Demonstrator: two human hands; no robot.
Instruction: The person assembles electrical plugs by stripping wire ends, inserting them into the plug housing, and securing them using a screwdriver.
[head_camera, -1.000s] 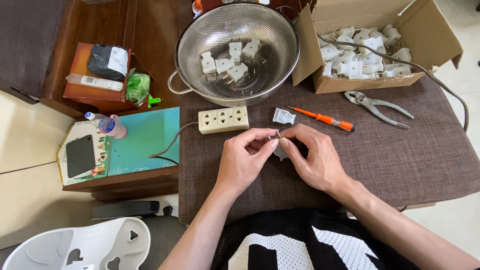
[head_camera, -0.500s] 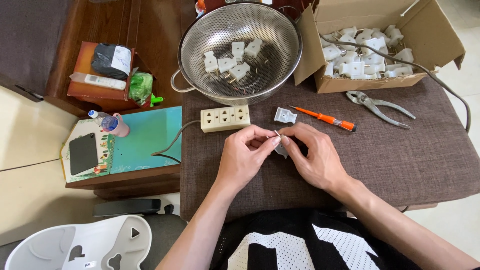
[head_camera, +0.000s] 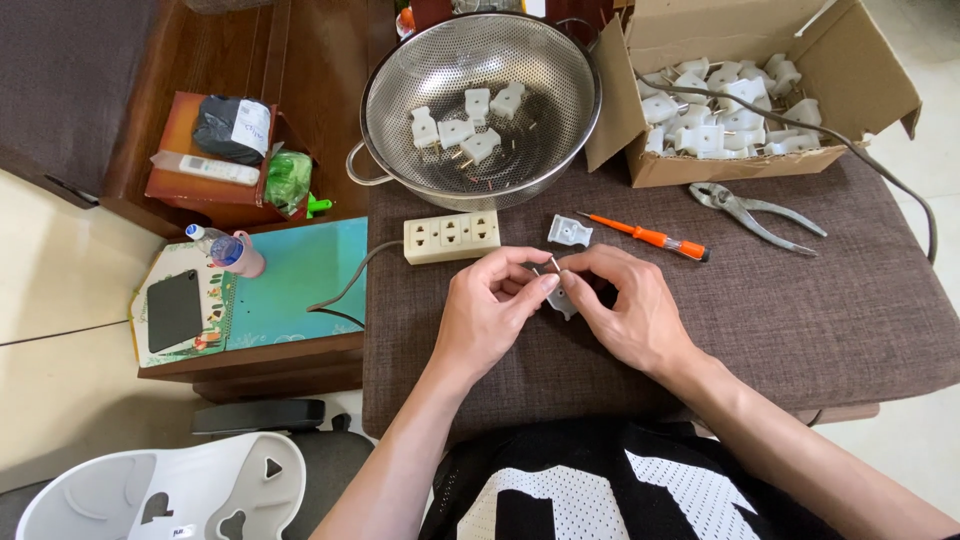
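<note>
Left hand and right hand unmoved — both grips still pinching white plug, screwdriver untouched

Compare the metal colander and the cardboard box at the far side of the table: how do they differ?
The colander is round, shiny perforated metal with handles; the cardboard box is brown and squarish, with open flaps. The colander holds only a few white plug parts, spread apart; the box holds a dense pile of them. A grey cable runs into the box, none into the colander. Both sit open on the brown cloth.
</note>
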